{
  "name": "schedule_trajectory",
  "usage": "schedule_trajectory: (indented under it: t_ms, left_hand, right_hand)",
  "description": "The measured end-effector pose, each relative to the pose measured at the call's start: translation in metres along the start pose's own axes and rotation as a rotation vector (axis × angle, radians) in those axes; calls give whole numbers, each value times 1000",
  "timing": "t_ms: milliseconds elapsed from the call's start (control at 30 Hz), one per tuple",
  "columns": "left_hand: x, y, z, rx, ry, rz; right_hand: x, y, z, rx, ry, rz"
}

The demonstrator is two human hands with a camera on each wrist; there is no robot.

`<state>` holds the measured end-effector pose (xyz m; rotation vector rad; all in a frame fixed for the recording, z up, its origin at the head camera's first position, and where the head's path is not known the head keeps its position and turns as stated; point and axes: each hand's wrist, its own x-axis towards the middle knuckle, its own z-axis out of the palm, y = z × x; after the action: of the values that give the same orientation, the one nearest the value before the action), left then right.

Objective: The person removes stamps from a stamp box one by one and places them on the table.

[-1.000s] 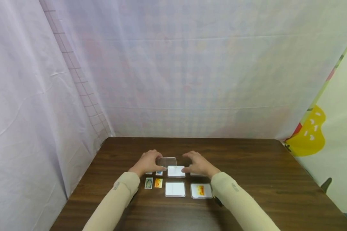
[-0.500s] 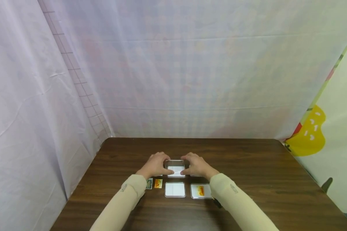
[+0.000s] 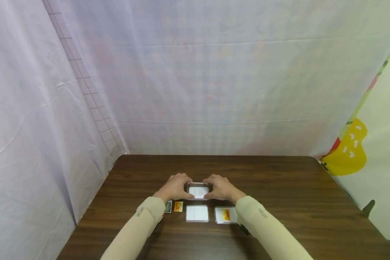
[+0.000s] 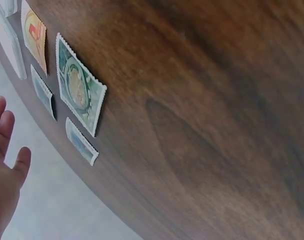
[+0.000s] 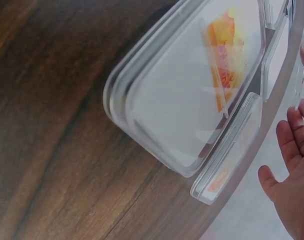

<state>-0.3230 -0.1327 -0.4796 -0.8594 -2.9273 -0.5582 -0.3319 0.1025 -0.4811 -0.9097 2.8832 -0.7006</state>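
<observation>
In the head view my left hand (image 3: 176,186) and right hand (image 3: 223,187) face each other, holding a clear plastic lid (image 3: 197,184) by its two short sides, thumbs at the near corners. The lid overlaps a shallow case with a white insert (image 3: 198,193) directly beneath it. Closer to me lies a second white-lined case (image 3: 197,213). Right of that is a lidded case with an orange-yellow stamp (image 3: 226,215). Beyond it, the right wrist view shows another stamp case (image 5: 227,155), which my right hand hides in the head view.
Left of the cases, an orange stamp (image 4: 34,35), a green stamp (image 4: 78,87) and two bluish stamps lie flat on the brown wooden table (image 3: 279,187). My left forearm partly covers them in the head view. A pale curtain (image 3: 208,90) hangs behind the table's far edge.
The lid, earlier held by the left hand alone and off to the left, has moved right over the far case and lowered. The right hand has taken hold of its other side.
</observation>
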Motion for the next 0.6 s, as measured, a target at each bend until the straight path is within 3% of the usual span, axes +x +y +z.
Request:
schedule_trajectory:
  t_ms: [333,600]
  left_hand:
    - [1,-3,3,51,-54,7]
    - [2,-2,4,76,-73,-16]
  right_hand:
    - [-1,2,2,-48,-7,-40]
    - [0,4,6,-56,-42,38]
